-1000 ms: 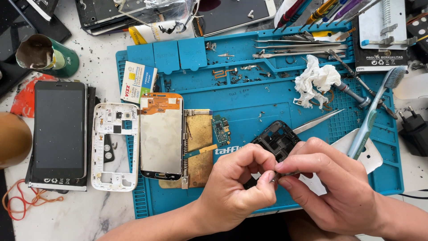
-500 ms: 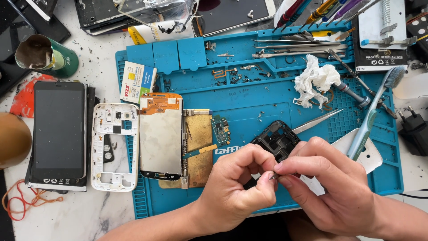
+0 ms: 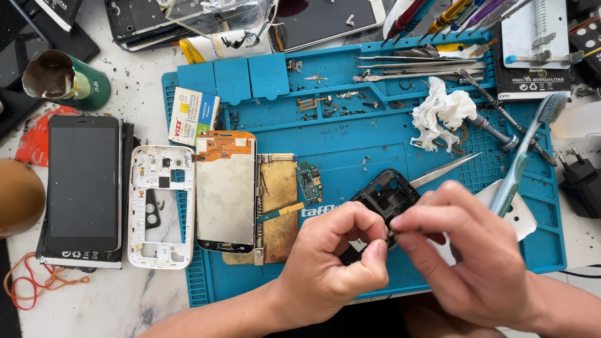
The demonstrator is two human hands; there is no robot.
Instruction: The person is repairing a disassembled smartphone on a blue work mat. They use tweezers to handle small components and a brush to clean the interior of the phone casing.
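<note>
Both the left hand [image 3: 332, 263] and the right hand [image 3: 469, 250] pinch closed on the black phone frame [image 3: 388, 194], whose long axis tilts up-right, away from the hands. Tweezers [image 3: 444, 170] lie just beyond the right hand (pointing the same way); bare blue mat [image 3: 350, 134] opens above the left hand.

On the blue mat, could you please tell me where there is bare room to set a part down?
The blue mat is bare between the circuit board and crumpled tissue, above the black frame. It is crowded along the top trays, and under both hands.

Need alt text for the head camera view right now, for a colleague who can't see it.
Both bare hands, left hand and right hand, pinch a black phone frame between their fingertips over a blue repair mat. Left of them lie a display panel, a white phone housing and a dark phone; tweezers rest just behind.
</note>
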